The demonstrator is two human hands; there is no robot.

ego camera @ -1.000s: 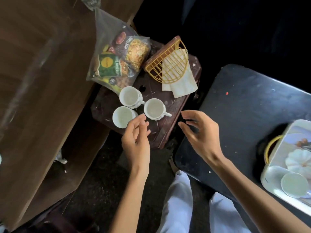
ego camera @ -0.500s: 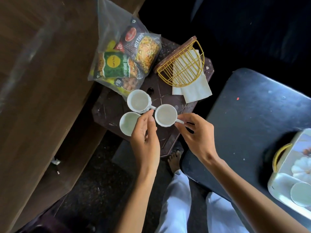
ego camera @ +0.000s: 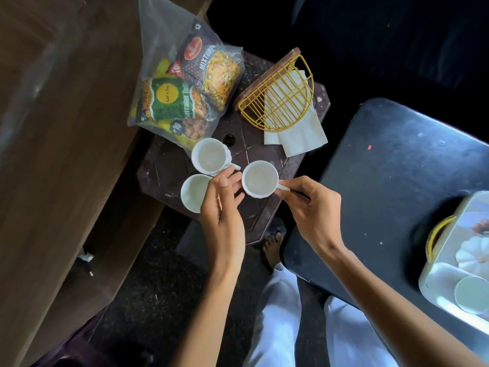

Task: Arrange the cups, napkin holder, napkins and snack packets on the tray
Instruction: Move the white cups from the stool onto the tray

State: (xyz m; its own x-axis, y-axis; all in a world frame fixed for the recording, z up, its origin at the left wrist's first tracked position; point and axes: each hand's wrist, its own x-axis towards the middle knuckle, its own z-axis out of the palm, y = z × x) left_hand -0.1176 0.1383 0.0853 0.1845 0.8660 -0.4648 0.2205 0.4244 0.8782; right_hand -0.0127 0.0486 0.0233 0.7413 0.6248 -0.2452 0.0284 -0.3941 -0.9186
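Three white cups stand together on a dark brown stool (ego camera: 264,218). My right hand (ego camera: 312,207) pinches the handle of the right cup (ego camera: 259,178). My left hand (ego camera: 222,207) lies over the right side of the lower-left cup (ego camera: 191,193), fingers curled where its handle is hidden. The third cup (ego camera: 209,155) stands just behind. At the back lie snack packets (ego camera: 190,88) in a clear bag and a yellow wire napkin holder (ego camera: 280,102) tipped over white napkins (ego camera: 299,136). The white tray (ego camera: 424,286) sits at the far right.
The tray rests on a black table (ego camera: 397,181) and holds one more white cup (ego camera: 473,294) and a white pumpkin-shaped piece (ego camera: 473,252); it has a yellow handle (ego camera: 436,234). A large wooden table (ego camera: 53,128) fills the left. My legs and a foot (ego camera: 272,245) are below.
Both hands moved forward to the cups. My right hand closed on the right cup's handle, and my left hand settled against the lower-left cup.
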